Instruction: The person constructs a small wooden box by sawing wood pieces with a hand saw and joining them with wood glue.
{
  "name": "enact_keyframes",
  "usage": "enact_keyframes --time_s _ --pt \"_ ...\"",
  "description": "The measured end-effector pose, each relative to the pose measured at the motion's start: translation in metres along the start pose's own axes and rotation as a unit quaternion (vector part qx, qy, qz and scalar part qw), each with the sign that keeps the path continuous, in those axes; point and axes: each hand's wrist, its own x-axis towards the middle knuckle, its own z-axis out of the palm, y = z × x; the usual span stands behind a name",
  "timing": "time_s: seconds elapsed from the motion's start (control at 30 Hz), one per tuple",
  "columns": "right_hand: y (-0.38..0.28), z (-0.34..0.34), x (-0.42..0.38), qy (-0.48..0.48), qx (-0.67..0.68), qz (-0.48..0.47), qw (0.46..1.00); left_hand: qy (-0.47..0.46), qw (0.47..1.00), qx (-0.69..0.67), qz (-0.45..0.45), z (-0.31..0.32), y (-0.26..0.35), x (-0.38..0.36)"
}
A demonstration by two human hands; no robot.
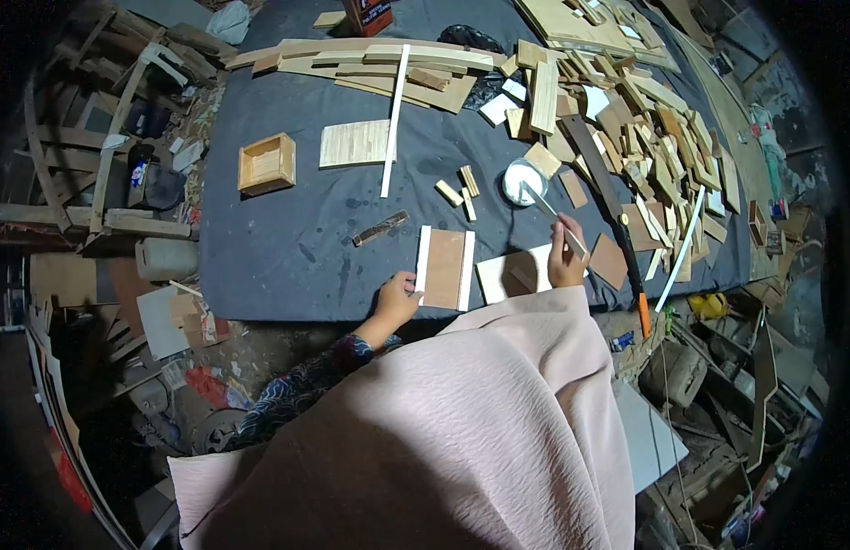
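My right hand (566, 260) is closed around a thin, pale stick (540, 200), whose far end dips into a small round tub (511, 188) of white paste, probably glue. With fingers curled, my left hand (397, 299) grips the left edge of a brown rectangular wood panel (445, 275) lying flat near the table's front edge. Pale strips run along both long sides of that panel. Just right of it, partly beneath my right hand, lies a light board (498, 279). Several short wood blocks (450, 193) sit between the panel and the tub.
On the dark cloth-covered table (306, 220) are an open wooden box (267, 165), a slatted panel (353, 145) and a long white strip (395, 124). Scrap wood (663, 165) is heaped at right, beside an orange-handled saw (643, 313). Pink cloth (425, 412) covers my lap.
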Motion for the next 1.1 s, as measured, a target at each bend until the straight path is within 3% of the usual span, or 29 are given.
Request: enact_keyframes --time_s 0.07,0.37,0.43,0.8,0.87,0.93,1.0,1.1 --pt "-0.001 0.000 -0.009 0.028 0.091 0.107 0.990 -0.004 1.000 0.009 0.006 -0.002 -0.002 0.001" --pt "-0.001 0.004 -0.021 0.063 0.166 0.137 0.974 -0.039 0.999 -0.008 0.028 -0.007 -0.008 -0.001" --pt "0.000 0.009 -0.020 0.105 0.183 0.140 0.968 -0.034 0.996 0.012 0.077 -0.005 -0.006 -0.001" --pt "0.000 0.017 -0.027 0.104 0.204 0.182 0.956 -0.020 0.999 -0.014 0.049 -0.003 -0.003 -0.003" --pt "0.004 0.020 -0.026 0.140 0.229 0.211 0.940 0.003 0.996 0.020 0.090 -0.002 -0.004 -0.004" --pt "0.014 0.023 -0.026 0.128 0.251 0.234 0.931 -0.005 0.997 0.003 0.077 -0.001 -0.006 -0.003" --pt "0.013 0.023 -0.021 0.127 0.308 0.354 0.874 -0.012 0.997 -0.014 0.070 -0.003 -0.006 -0.004" --pt "0.015 0.020 -0.023 0.117 0.339 0.359 0.862 0.019 0.995 -0.017 0.094 -0.004 -0.004 -0.005"
